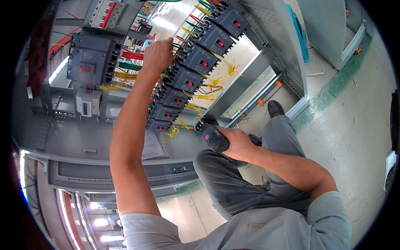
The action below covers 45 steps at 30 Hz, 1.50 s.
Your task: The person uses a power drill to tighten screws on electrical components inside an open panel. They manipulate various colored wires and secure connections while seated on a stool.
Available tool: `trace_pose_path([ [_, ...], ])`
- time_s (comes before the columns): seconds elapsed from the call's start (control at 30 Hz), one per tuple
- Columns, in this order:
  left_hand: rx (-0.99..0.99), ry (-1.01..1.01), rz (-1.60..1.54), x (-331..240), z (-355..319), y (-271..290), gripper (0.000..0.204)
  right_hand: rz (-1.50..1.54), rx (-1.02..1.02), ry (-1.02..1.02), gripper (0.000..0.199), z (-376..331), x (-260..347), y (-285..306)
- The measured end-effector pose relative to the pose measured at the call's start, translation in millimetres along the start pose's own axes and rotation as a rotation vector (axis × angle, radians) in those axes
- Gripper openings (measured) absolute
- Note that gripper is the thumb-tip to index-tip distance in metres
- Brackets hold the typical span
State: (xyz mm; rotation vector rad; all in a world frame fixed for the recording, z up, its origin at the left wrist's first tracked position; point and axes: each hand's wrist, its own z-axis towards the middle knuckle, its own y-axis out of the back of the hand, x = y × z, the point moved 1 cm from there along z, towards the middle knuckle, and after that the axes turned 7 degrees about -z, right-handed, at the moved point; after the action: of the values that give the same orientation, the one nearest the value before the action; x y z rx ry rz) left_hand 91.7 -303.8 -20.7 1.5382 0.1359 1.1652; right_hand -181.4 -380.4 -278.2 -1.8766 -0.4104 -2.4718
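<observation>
My left hand (157, 54) is raised against a row of dark grey circuit breakers (188, 79) in a grey metal cabinet, its fingers closed at the red, green and yellow wires beside the third breaker from the top; what the fingertips pinch is hidden. My right hand (238, 143) rests over my knee and grips a dark blue cordless screwdriver (213, 136), its nose pointing up-left toward the lowest breakers. Thin yellow wires hang from the breakers' right side.
A larger black breaker (89, 60) with coloured busbars sits left of the row, a small white module (86, 102) below it. A paper sheet (152, 146) lies on the cabinet's grey sill. My shoe (275, 108) stands by the cabinet frame on the concrete floor.
</observation>
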Motion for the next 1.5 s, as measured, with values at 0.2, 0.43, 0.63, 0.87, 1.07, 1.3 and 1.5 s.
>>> trace_pose_path([
  [0.2,-0.010,-0.017,-0.076,14,-3,0,0.040,0.022,-0.026,0.025,0.054,-3,3,-2],
  [0.43,0.172,0.064,-0.330,17,15,30,0.038,-0.015,0.021,-0.010,0.052,-1,3,-3],
  [0.63,0.244,-0.002,-0.524,22,20,27,0.036,0.017,-0.009,-0.015,0.050,-1,-1,-5],
  [0.87,0.024,-0.041,-0.551,33,11,9,0.029,0.062,-0.002,0.032,0.061,-4,10,2],
  [1.07,0.123,0.121,-0.697,17,27,24,0.043,0.008,0.041,-0.008,0.063,-2,6,3],
  [1.3,0.209,0.250,-0.830,12,33,13,0.043,-0.009,-0.004,-0.020,0.062,-5,-1,2],
  [1.5,0.011,0.192,-0.652,11,35,-15,0.034,0.029,0.000,0.002,0.063,-6,-5,-5],
])
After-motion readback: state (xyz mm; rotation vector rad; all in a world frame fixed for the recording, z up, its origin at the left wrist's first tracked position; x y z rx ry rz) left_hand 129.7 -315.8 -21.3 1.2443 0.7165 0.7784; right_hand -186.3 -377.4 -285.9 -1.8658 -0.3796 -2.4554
